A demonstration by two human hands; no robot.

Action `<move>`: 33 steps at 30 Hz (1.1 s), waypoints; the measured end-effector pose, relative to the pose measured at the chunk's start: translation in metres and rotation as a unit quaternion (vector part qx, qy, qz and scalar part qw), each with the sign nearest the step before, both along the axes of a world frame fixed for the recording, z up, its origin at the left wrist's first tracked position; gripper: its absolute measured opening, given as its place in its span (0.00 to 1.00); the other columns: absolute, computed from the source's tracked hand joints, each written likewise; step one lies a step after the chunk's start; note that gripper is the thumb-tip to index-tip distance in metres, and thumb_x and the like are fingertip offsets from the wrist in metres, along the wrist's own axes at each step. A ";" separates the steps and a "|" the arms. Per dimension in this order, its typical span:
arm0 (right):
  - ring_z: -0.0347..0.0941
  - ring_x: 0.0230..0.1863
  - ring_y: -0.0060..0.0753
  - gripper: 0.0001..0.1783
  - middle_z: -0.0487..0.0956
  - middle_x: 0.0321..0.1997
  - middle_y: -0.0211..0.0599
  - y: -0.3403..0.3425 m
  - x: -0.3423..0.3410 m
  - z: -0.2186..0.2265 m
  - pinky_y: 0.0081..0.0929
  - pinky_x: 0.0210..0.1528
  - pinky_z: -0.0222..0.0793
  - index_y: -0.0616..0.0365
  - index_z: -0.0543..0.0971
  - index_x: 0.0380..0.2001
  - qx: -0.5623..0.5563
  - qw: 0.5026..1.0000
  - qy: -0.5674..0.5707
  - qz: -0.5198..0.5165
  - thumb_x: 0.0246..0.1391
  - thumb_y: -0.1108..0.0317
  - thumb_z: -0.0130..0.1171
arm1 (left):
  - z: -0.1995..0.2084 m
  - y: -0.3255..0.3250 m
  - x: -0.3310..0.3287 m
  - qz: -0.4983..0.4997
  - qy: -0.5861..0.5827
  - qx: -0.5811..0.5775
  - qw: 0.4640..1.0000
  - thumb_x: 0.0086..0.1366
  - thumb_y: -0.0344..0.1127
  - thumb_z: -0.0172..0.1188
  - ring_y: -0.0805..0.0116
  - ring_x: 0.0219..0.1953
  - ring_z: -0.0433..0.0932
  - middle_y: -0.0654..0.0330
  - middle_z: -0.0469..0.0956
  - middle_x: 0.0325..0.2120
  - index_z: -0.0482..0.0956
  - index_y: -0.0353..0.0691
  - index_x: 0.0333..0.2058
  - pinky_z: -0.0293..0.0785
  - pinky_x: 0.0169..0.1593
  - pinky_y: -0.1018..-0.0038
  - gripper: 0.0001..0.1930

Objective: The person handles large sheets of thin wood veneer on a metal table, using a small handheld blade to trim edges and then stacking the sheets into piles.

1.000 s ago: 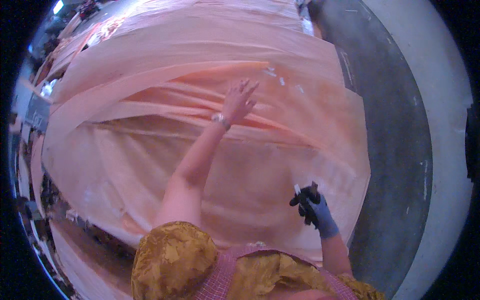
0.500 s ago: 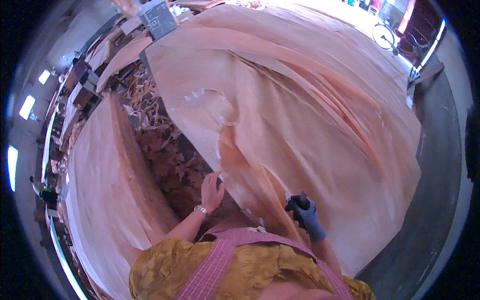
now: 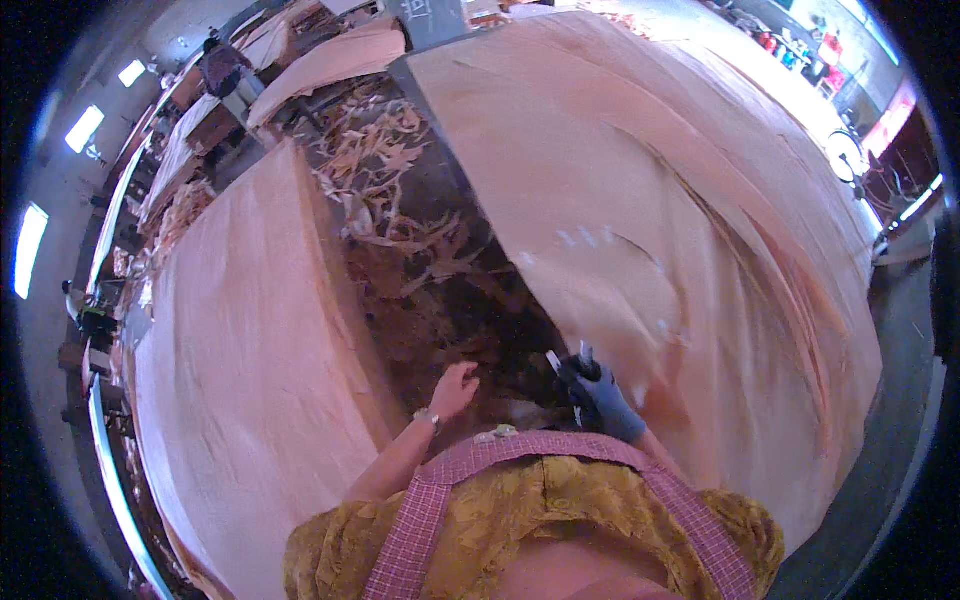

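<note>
My bare left hand (image 3: 457,388), a watch (image 3: 428,418) at its wrist, hangs over the dark gap between two big stacks. Its fingers are curled in and nothing shows in them. My right hand (image 3: 600,398) wears a blue-grey glove with dark fingers. It is closed on a small tool with pale tips (image 3: 554,362), whose kind I cannot make out. Beside this hand lies the near edge of the right stack of wood veneer sheets (image 3: 590,180), thin, pinkish tan and rippled. White marks (image 3: 585,237) show on its top sheet.
A second veneer stack (image 3: 250,330) stands on my left. Loose veneer scraps (image 3: 380,160) litter the gap between the stacks. A grey box (image 3: 430,22) stands at the far end. Other people (image 3: 222,68) are in the left background. A bicycle (image 3: 846,155) stands far right.
The view has shifted, so the stacks sit farther right and lower. My right hand has come away from a lifted veneer fold toward the gap. My left fingers have curled in.
</note>
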State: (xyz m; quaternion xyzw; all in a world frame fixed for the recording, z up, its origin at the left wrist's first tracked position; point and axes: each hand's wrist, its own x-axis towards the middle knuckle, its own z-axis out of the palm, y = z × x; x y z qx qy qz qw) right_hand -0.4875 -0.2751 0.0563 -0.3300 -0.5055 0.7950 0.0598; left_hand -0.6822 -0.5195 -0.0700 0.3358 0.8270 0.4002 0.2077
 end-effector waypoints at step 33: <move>0.77 0.34 0.53 0.15 0.79 0.34 0.49 0.277 -1.060 -0.086 0.48 0.35 0.72 0.53 0.75 0.41 0.607 0.730 -0.308 -0.059 0.56 0.55 0.54 | 0.009 0.138 -1.277 0.312 -0.574 0.266 0.709 0.66 0.37 0.51 0.63 0.33 0.78 0.61 0.79 0.30 0.77 0.43 0.32 0.78 0.36 0.67 0.08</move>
